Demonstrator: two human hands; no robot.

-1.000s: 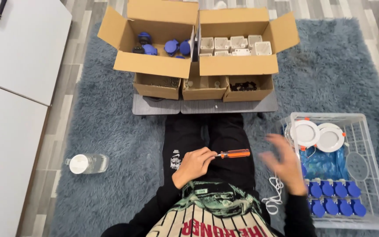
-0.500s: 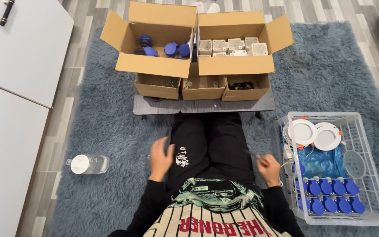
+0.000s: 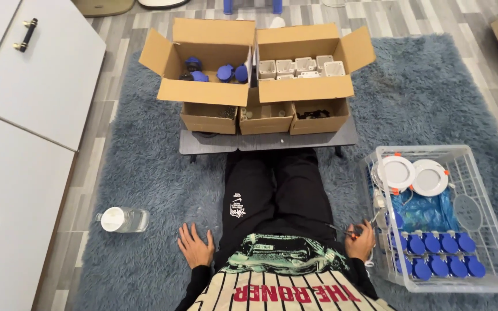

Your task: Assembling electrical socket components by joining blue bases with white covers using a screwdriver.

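Resting flat on the rug (image 3: 145,173), your left hand (image 3: 195,247) is spread wide; your right hand (image 3: 359,241) pinches a screwdriver (image 3: 350,231) beside the clear crate (image 3: 491,230).

The left hand (image 3: 196,247), which a second ago gripped the orange-handled screwdriver (image 3: 353,232) over the lap, now lies flat and spread on the blue rug (image 3: 145,173), out beside the left hip. The screwdriver has passed to the right hand (image 3: 359,242), which now closes around it low beside the right hip, just left of the clear plastic crate (image 3: 491,190).
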